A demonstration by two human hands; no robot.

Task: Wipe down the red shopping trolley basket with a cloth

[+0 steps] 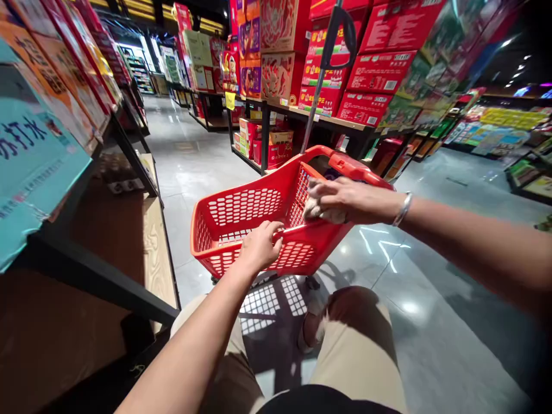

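Note:
A red plastic shopping cart with perforated walls stands in front of my knees. My left hand is closed over its near rim, fingers curled to the inside. Bunched in my right hand is a pale, crumpled cloth, pressed near the rim by the handle end and slightly blurred. A silvery bracelet circles that wrist. From the cart's handle side rises a long grey pole with a dark looped grip at its top; its lower end is hidden.
Close on my left is a black-framed shelf with a light-blue carton at its corner. Beyond the cart, red gift boxes are stacked on a display stand. Shiny grey floor runs between the shelves.

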